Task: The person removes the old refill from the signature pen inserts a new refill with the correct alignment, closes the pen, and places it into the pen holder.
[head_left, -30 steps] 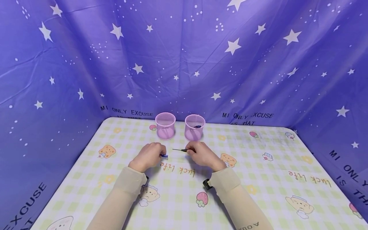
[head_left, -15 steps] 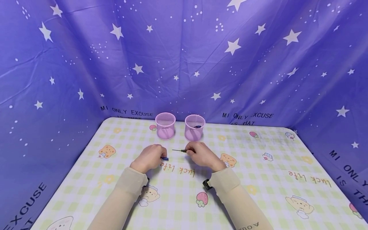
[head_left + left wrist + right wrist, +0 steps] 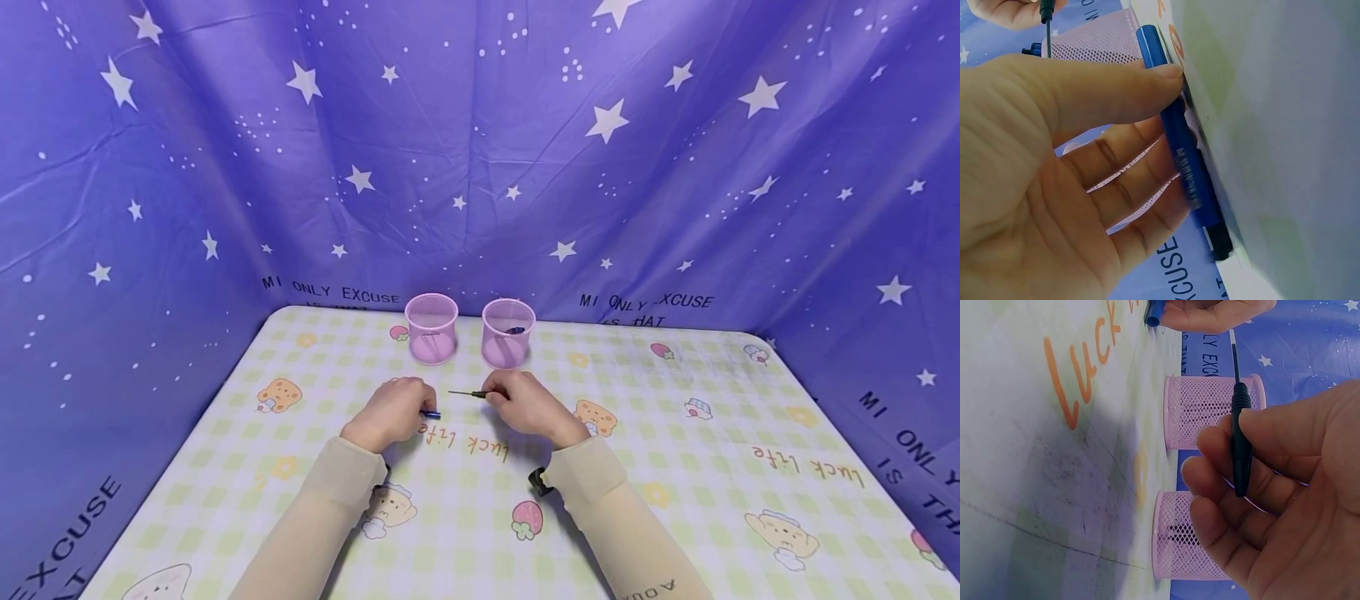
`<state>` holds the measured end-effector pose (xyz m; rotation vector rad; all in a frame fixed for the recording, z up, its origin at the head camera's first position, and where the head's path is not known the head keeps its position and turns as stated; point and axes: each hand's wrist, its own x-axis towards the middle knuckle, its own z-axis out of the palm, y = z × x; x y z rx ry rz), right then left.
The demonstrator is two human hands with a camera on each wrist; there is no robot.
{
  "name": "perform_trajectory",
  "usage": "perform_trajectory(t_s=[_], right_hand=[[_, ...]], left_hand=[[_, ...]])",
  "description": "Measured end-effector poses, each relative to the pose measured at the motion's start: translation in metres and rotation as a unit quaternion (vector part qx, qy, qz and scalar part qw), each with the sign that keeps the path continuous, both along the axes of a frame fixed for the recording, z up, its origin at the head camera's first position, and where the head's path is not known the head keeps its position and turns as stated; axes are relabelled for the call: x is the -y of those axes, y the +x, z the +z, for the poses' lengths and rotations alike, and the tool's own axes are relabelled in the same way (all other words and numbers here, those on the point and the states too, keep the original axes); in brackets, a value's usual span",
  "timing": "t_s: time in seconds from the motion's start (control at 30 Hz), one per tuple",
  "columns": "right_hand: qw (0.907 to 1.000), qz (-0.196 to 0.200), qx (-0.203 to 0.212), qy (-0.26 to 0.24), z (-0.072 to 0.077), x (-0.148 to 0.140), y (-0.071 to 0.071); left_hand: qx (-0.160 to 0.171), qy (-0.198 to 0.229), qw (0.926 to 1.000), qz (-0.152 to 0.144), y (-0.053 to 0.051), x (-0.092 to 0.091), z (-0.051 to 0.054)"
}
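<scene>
While hands (image 3: 390, 410) (image 3: 528, 406) pinch a blue tube (image 3: 1184, 153) and a black rod (image 3: 1242, 453), two pink cups (image 3: 432, 345) (image 3: 506, 350) stand beyond.

Smooth, glossy blue barrel (image 3: 1180, 139); ribbed dark handle (image 3: 1242, 450); mesh cups (image 3: 432, 347)

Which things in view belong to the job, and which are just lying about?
Job:
blue, black-ended cylindrical pen barrel, pinched by the left hand
slim black tapered pen core with a thin rod, held by the right hand
probably both pink cylindrical mesh cups; one holds something dark blue

Just there:
green-and-white checked cloth
blue-purple star-print fabric curtain
</scene>
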<state>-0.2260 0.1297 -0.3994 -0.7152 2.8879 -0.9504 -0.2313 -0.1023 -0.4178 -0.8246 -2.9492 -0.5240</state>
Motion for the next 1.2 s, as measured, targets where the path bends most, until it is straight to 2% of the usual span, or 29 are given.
perform_trajectory(t_s=[1.07,1.2], right_hand=[[1.0000,0.002,0.004,0.003,0.0005,0.0002,-0.0001],[1.0000,0.002,0.004,0.002,0.0007,-0.0001,0.0002]], left_hand=[[0.029,0.000,0.9995,0.010,0.0016,0.0007,0.0034],[0.020,-0.004,0.9997,0.012,-0.0001,0.0006,0.0031]])
